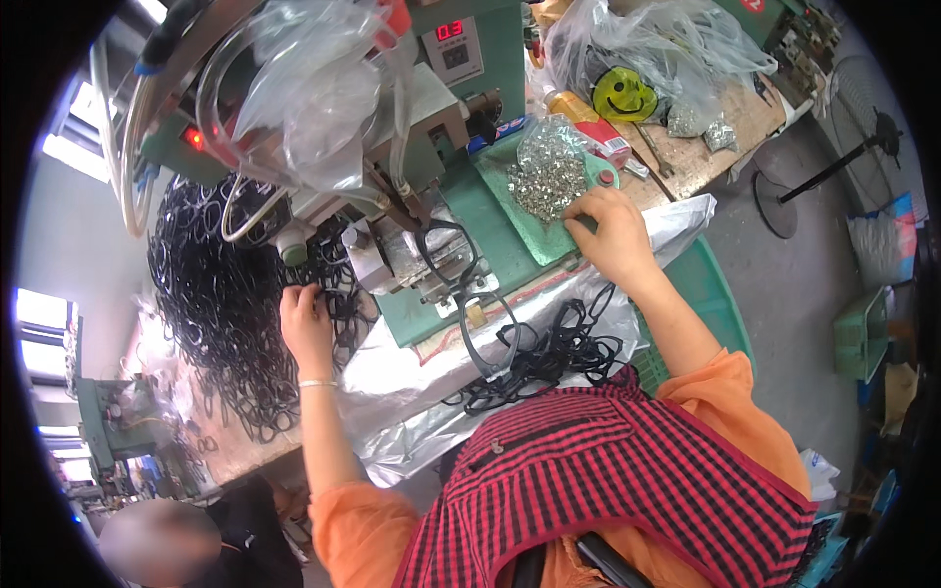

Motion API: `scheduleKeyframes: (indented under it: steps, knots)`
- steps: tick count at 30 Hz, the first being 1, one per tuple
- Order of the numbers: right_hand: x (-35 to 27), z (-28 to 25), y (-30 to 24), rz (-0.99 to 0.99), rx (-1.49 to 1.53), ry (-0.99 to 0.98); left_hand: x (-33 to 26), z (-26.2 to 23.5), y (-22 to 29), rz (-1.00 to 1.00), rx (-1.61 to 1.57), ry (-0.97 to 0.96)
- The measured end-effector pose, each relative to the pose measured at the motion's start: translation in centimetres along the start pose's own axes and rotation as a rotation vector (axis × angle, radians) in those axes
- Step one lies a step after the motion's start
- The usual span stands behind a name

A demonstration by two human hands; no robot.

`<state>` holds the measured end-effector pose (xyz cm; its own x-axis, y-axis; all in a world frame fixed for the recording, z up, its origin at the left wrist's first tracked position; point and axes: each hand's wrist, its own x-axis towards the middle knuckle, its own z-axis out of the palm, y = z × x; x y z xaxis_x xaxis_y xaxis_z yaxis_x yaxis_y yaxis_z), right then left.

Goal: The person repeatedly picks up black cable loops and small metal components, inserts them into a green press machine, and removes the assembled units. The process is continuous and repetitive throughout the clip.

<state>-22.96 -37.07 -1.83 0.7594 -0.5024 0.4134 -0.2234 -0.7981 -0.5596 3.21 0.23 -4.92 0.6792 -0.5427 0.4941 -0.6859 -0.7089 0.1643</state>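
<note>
A black eyeglass frame (468,294) sits at the fixture of the green bench machine (397,318), one rim at the metal block and the other hanging over the front edge. My left hand (306,318) is at the right edge of a big heap of black eyeglass frames (230,294); its fingers are curled, and what they hold is hidden. At the edge of a green tray (529,235), beside a pile of small shiny metal parts (549,181), my right hand (616,235) pinches its fingers together. Something small and dark shows at those fingertips, too small to name.
More black frames (569,353) lie on silver foil (382,392) before me. A bottle (569,106), plastic bags (667,49) and a yellow smiley piece (624,95) stand behind the tray. A green basket (701,304) is at right; another person (245,534) sits lower left.
</note>
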Motion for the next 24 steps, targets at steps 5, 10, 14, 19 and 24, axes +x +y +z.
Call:
scheduleKeyframes:
  steps: [5,10,14,19,24]
  knots:
    - [-0.2,0.8,-1.0,0.057,-0.155,0.052,3.5,-3.2,1.4,0.040,-0.053,0.318]
    - [0.5,1.1,-0.4,0.020,-0.239,-0.014,6.3,-10.6,0.9,-0.468,-0.773,0.429]
    - [0.5,0.9,-0.5,0.114,-0.097,0.035,4.9,-7.1,2.3,-0.475,-0.574,0.222]
    - [-0.1,0.2,0.6,-0.087,-0.092,0.225,-1.2,0.3,2.3,-0.829,-1.056,0.450]
    - [-0.5,0.2,-0.3,0.040,-0.190,0.036,-1.7,-1.3,3.9,-0.834,-1.123,0.479]
